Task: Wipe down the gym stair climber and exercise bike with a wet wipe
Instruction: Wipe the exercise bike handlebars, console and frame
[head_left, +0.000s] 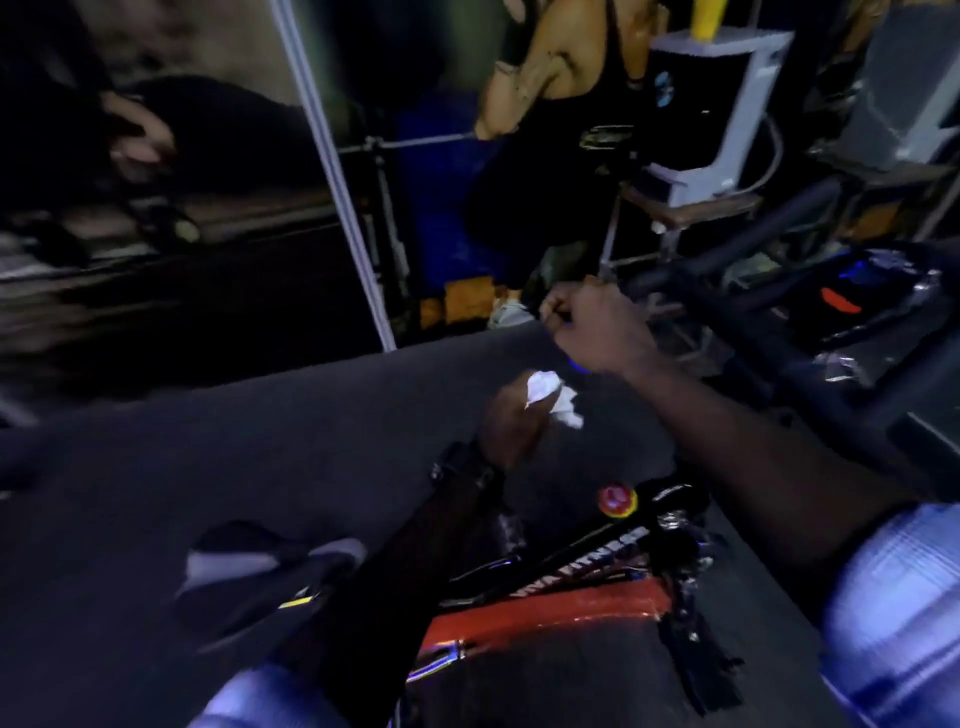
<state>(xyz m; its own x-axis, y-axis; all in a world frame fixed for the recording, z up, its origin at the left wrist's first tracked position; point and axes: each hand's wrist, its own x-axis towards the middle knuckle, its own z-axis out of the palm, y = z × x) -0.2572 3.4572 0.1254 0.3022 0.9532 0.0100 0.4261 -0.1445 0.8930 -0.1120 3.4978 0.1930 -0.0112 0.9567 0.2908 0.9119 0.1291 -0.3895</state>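
Right now your left hand (511, 418) has its fingers pinched around the crumpled white wet wipe (553, 397), which sticks out past your fingertips and hangs in the air above the dark floor mat (208, 447), touching no machine. Your right hand (592, 325) is curled into a loose fist; whether anything sits inside it you cannot tell from this blurred view, though a small blue glint shows just beneath the wrist. It hovers near a dark handlebar (737, 244) of the machine on your right without clearly gripping it.

Below your forearms lies the exercise bike (561, 608), its black and red frame carrying white lettering and a round red knob (616, 500), with the black saddle (270, 566) to your left. Another person (566, 104) stands beyond, by a barbell.

As for progress, judging only from how things lie, the wipe is off every surface, so you seem to be between passes. Nothing shows which parts are already clean. A stair climber cannot be identified with confidence here, so treat that part as open.
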